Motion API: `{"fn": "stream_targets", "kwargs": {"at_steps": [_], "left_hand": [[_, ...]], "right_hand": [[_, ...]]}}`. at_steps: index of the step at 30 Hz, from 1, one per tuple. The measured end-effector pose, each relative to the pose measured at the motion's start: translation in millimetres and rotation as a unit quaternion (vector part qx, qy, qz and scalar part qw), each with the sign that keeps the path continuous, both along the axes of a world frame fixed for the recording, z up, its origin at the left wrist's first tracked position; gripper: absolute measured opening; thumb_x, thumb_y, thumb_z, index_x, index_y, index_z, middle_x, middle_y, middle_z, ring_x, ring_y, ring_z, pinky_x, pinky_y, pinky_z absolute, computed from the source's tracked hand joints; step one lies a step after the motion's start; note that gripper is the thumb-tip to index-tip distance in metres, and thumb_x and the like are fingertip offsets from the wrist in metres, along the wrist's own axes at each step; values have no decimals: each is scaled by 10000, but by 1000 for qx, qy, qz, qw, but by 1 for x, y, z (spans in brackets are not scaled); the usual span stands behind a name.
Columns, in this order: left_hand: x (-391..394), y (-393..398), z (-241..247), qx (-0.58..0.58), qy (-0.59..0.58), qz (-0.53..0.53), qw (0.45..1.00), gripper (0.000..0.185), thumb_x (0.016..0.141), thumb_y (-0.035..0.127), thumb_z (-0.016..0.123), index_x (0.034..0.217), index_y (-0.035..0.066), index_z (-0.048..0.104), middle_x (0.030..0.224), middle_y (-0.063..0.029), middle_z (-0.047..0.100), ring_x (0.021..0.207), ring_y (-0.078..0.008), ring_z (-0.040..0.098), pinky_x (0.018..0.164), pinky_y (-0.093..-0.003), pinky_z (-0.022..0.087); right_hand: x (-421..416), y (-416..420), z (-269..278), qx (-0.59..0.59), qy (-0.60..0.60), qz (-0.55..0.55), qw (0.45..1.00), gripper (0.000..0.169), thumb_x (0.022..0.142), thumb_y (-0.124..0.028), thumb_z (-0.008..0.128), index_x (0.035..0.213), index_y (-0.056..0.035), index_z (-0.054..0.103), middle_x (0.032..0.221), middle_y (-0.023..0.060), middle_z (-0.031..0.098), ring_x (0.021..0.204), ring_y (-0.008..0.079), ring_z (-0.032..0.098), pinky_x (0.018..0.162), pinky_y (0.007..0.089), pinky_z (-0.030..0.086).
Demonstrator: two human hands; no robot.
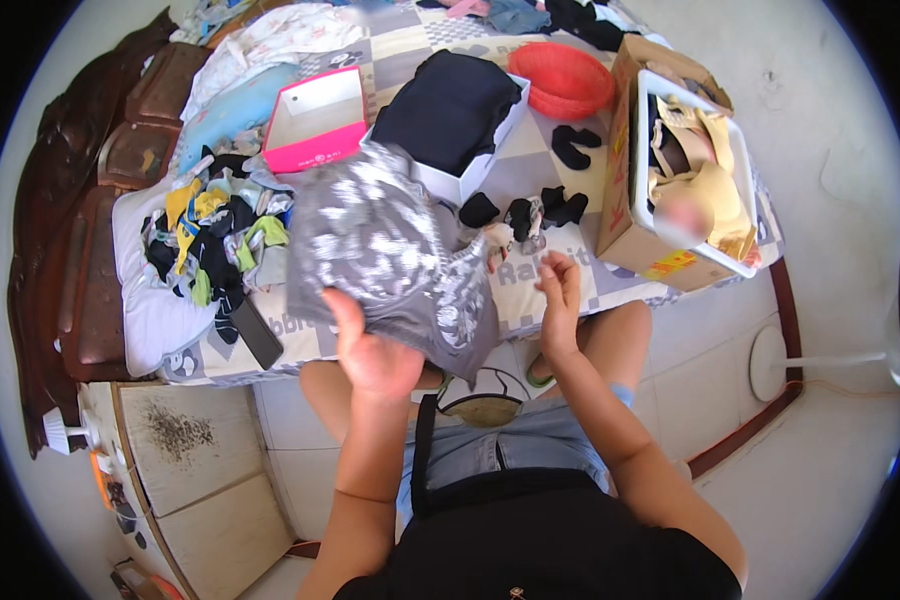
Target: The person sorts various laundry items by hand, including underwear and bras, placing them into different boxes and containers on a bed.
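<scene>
My left hand (379, 356) holds up a grey bra (367, 240) with a shiny pale pattern, thumb on its near edge and the other fingers hidden behind or under it. To its right, my right hand (561, 300) is raised over the bed's near edge, fingers slightly bent and apart, with nothing in it. Several black socks (523, 217) lie just beyond that hand. Behind the bra stand a pink and white shoebox (316, 150) and a white box with folded black clothing (450, 109). A cardboard box at right holds a white plastic bin (643, 180) with beige bras (709, 191).
A pile of mixed socks (221, 225) lies on the left, beside a dark smartphone (255, 334). A red plastic basket (559, 79) and another black sock (574, 146) are near the cardboard box (619, 161). A wooden cabinet (195, 450) stands at the lower left.
</scene>
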State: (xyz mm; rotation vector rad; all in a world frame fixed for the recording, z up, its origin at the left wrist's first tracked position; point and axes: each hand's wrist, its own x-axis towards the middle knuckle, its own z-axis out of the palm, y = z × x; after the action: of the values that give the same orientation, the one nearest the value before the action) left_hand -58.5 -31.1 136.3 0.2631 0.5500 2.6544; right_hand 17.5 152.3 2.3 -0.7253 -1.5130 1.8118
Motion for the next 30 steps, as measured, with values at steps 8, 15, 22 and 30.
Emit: {"fn": "stream_targets", "kwargs": {"at_steps": [8, 15, 22, 30], "left_hand": [[-1, -3, 32, 142, 16, -49, 989, 619, 914, 525, 405, 1389, 131, 363, 1430, -49, 364, 1320, -277, 312, 1102, -500, 151], [4, 15, 44, 117, 32, -41, 992, 618, 902, 542, 411, 1371, 140, 397, 1411, -62, 392, 1299, -298, 344, 1089, -520, 178], [-6, 26, 16, 56, -29, -38, 997, 657, 901, 572, 381, 1381, 124, 366, 1418, -81, 370, 1298, -323, 332, 1082, -524, 194], [7, 59, -12, 126, -56, -219, 966, 663, 929, 542, 331, 1370, 48, 361, 1420, -118, 364, 1319, -296, 308, 1093, -505, 185]], "right_hand": [[27, -49, -63, -448, -125, 319, 825, 879, 772, -673, 530, 1415, -149, 240, 1376, 133, 345, 1322, 281, 247, 1006, 502, 285], [-12, -66, -35, -607, 155, 451, 635, 964, 713, -778, 399, 1446, -196, 165, 1450, 121, 286, 1323, 319, 289, 1053, 523, 257], [-4, -52, 25, -606, 293, 366, 642, 808, 762, -589, 583, 1359, -92, 359, 1365, 106, 431, 1255, 272, 409, 1058, 471, 295], [12, 29, 81, -512, 166, 330, 776, 474, 774, -190, 704, 1176, -7, 529, 1117, 128, 611, 1036, 255, 592, 953, 425, 442]]}}
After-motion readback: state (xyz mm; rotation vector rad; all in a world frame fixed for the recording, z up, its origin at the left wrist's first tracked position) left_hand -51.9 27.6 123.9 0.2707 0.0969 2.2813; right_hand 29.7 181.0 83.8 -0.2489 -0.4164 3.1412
